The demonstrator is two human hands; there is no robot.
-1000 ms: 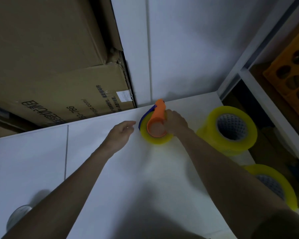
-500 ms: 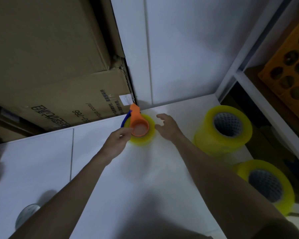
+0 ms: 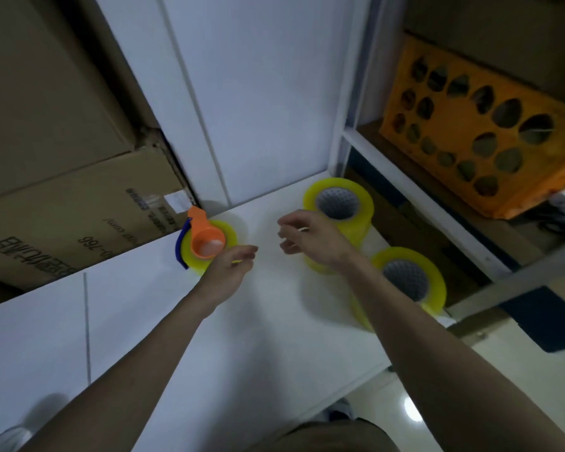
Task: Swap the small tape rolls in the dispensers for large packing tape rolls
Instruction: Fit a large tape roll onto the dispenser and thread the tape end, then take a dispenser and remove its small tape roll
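An orange and blue tape dispenser [image 3: 206,243] lies on the white table [image 3: 258,321] near its far edge, with a small yellow tape roll [image 3: 230,234] on it. My left hand [image 3: 230,272] hovers just right of the dispenser, fingers loosely curled, holding nothing. My right hand [image 3: 310,238] is lifted over the table between the dispenser and a large yellow packing tape roll [image 3: 338,210], fingers loosely curled and empty. A second large packing tape roll [image 3: 408,282] stands nearer, at the table's right edge, partly hidden by my right forearm.
Brown cardboard boxes [image 3: 62,190] are stacked behind the table on the left. A white panel [image 3: 258,93] rises behind it. To the right, a shelf [image 3: 421,197] carries an orange perforated crate [image 3: 480,138]. A round grey object [image 3: 7,438] sits at the bottom left.
My right hand has let go of the dispenser and drawn back to the right, toward the large roll. My left hand came up beside the dispenser. The camera has swung right.
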